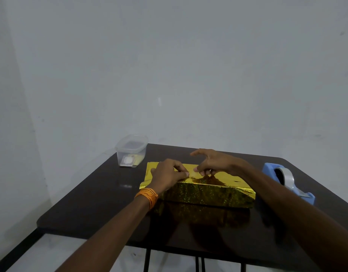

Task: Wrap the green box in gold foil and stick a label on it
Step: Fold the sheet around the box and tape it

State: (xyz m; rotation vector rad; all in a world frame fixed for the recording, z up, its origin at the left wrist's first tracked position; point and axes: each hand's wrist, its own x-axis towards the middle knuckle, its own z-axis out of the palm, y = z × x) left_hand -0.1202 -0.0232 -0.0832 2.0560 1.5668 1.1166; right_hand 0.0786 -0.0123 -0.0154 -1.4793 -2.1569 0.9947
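**Holding the top seam closed**

The left hand [167,173], with a band of orange thread [147,196] at its wrist, lies on the upper face of the gold holographic foil [208,193]. Its fingers are curled and their tips pinch the sheet down near the middle. The right hand [212,163] meets it there from the other side, lower fingers bent to the foil and forefinger lifted clear. Whether it grips anything I cannot tell. A pale glossy patch between the two sets of fingertips may be tape, but it is too small to be sure. The hands appear to be pinning the overlap so that the springy sheet does not open.

The green box is wholly hidden under the foil. It lies flat in the middle of the dark brown table [90,203], long side toward the person. Foil juts past both short ends unfolded, so those ends seem not yet done, and no label shows.

A blue tape dispenser [287,181] with a clear roll stands just right of the foil, near the right forearm and probably kept handy. A clear plastic tub [132,152] sits at the far left corner, apart from the foil. It holds small pale items, perhaps the labels.
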